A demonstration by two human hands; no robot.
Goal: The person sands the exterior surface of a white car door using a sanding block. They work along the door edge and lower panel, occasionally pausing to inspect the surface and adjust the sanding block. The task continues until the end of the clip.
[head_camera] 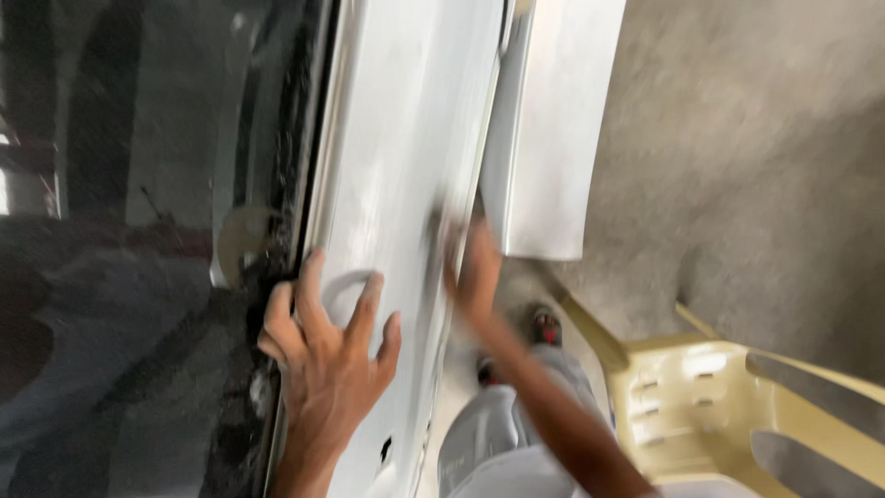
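Left hand [324,355] spread on silver car door [396,166], right hand [472,272] blurred beside it.

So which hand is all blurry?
The right hand. It is smeared against the edge of the silver car door, while the left hand shows sharp, fingers spread flat on the door beside the dark window.

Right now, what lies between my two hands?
In the head view, only bare silver car door panel lies between the left hand and the blurred right hand.
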